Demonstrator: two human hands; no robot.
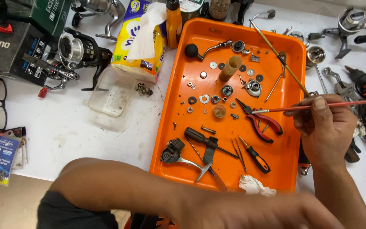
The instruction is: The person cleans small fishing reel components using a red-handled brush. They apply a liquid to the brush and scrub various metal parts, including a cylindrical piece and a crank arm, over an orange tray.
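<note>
Head view: right hand [325,127] in a closed grip on a thin red brush [318,107], over the right edge of the orange tray [178,91]; the brush tip reaches toward the red-handled pliers [261,123] lying in the tray. Left hand [267,210] blurred at the tabletop's near edge, its grip impossible to tell. Small washers, gears and a black-handled screwdriver [208,142] lie in the tray. A clear plastic tub [112,91] sits just left of it.
</note>
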